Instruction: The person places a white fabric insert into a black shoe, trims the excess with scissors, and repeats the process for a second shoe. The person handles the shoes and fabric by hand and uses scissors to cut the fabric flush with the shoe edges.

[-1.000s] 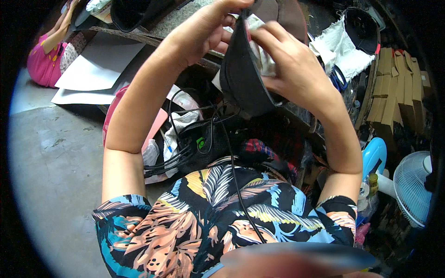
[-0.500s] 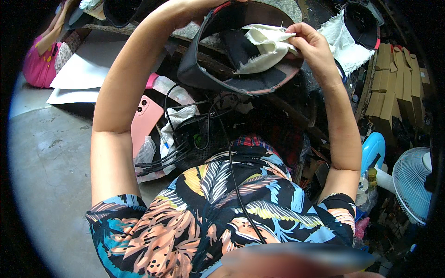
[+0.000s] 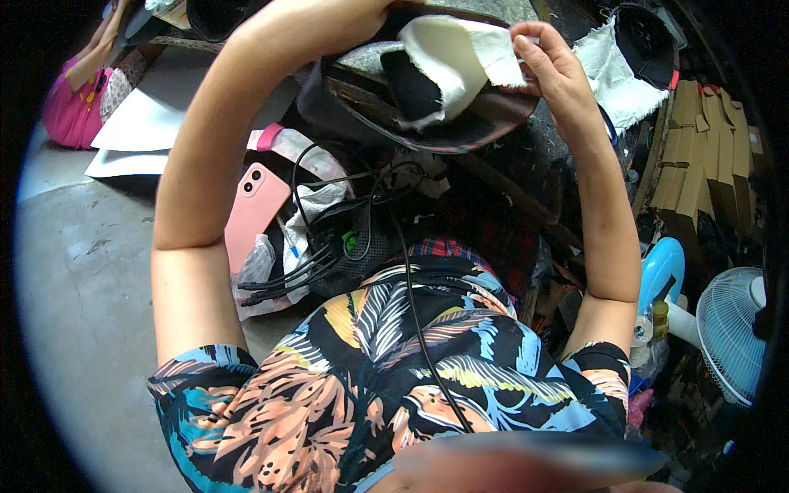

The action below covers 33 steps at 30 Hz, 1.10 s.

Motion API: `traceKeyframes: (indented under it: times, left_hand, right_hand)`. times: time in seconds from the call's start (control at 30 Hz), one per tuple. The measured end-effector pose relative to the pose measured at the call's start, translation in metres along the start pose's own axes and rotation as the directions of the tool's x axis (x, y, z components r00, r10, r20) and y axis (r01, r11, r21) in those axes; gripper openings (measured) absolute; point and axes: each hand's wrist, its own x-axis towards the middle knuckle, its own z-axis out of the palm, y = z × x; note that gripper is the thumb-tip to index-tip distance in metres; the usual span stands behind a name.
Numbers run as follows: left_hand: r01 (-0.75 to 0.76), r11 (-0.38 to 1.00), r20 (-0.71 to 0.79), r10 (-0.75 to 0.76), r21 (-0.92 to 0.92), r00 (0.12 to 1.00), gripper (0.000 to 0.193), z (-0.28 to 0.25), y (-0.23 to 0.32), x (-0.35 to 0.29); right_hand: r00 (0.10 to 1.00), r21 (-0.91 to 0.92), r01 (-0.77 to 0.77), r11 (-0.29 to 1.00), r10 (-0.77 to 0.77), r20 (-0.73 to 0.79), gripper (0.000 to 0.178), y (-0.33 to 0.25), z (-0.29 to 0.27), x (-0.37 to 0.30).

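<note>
"Where was the white cloth [image 3: 448, 62]?"
"Across the black ring [image 3: 485, 127] to its right rim — right hand [image 3: 559, 70] pinching it, likely for control."
"Left hand?"
"Fingers out of view — couldn't tell."

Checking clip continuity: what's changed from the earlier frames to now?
The black curved piece has turned from side-on to show its opening. The right hand has moved right and slightly up, pinching the white cloth, which is now more spread out. The left forearm swung left, taking the left hand past the top edge and uncovering the pink phone. Unchanged: fan, cardboard boxes.
</note>
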Motion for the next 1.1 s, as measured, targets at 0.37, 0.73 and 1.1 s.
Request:
traceKeyframes:
  times: [0.37, 0.73, 1.1]
  left_hand:
    - [-0.191, 0.98, -0.484, 0.137, -0.064, 0.864, 0.009, 0.061, -0.005, 0.041]
    - [-0.206, 0.965, 0.184, 0.234, -0.159, 0.955, 0.054, 0.081, -0.023, 0.055]
    - [-0.365, 0.926, 0.338, 0.375, -0.097, 0.863, 0.074, 0.052, -0.002, 0.047]
  right_hand:
    - [0.974, -0.437, 0.209, 0.875, -0.227, 0.011, 0.034, 0.029, 0.018, 0.01]
    - [0.989, -0.641, 0.148, 0.753, -0.11, 0.099, 0.02, -0.014, -0.052, -0.019]
    - [0.888, -0.586, 0.432, 0.686, -0.439, 0.141, 0.035, -0.056, -0.01, -0.053]
